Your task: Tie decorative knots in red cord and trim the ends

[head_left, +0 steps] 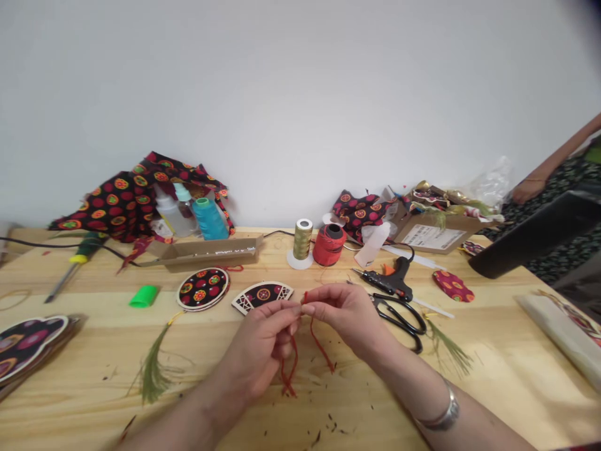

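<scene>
In the head view, my left hand (265,344) and my right hand (347,316) meet above the table, fingertips pinched together on a red cord (322,346). Its loose ends hang below both hands, and a short bit pokes up at the fingertips. What lies right between the fingertips is too small to make out. Just behind the hands rests a fan-shaped piece (261,294) with patterned fabric and a pale cut-out frame, partly covered by my left hand. Black-handled scissors (399,316) lie beside my right wrist.
A round fabric ornament (203,289) with a green tassel (154,369) lies left, near a green cap (143,296) and a screwdriver (70,275). Behind stand a gold thread spool (303,240), a red spool (329,245) and a glue gun (389,279). A person (539,181) stands right.
</scene>
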